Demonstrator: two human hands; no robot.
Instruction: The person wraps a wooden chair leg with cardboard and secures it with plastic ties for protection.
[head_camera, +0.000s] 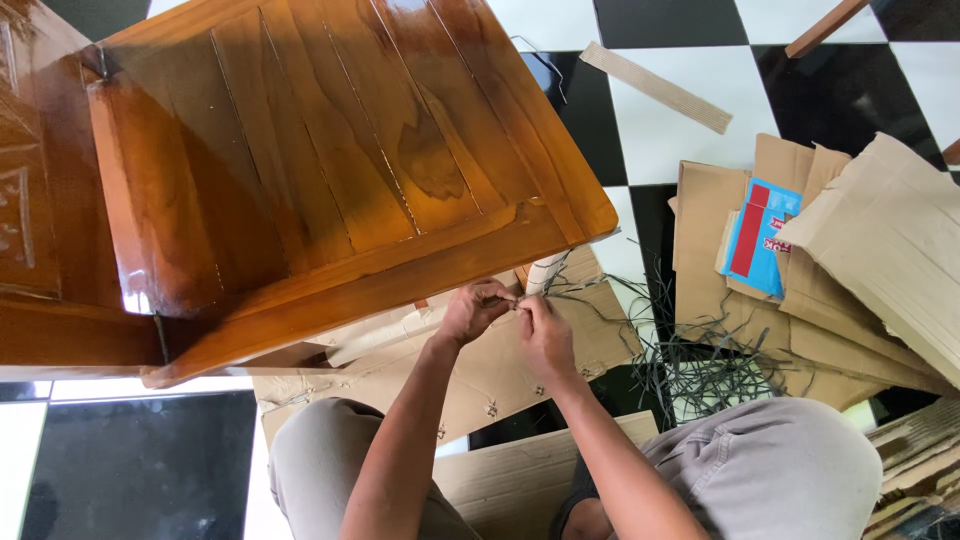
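Note:
A glossy brown wooden chair (330, 160) lies tilted in front of me, its varnished slatted seat facing up. Just below its front edge, my left hand (472, 308) and my right hand (545, 335) meet fingertip to fingertip. Both pinch something small between them, too small to make out. A paper-wrapped chair leg (545, 270) shows right behind my hands, and a strip of wrapping paper (385, 335) runs under the seat edge. My knees in grey trousers (770, 465) frame the lower part of the view.
Flattened cardboard sheets (880, 260) are piled at the right, one with a blue and red printed panel (760, 240). Loose dark packing straps (690, 365) lie tangled on the black-and-white tiled floor (680, 120). More cardboard (520, 470) lies under my legs. A carved wooden piece (30, 200) stands at the left.

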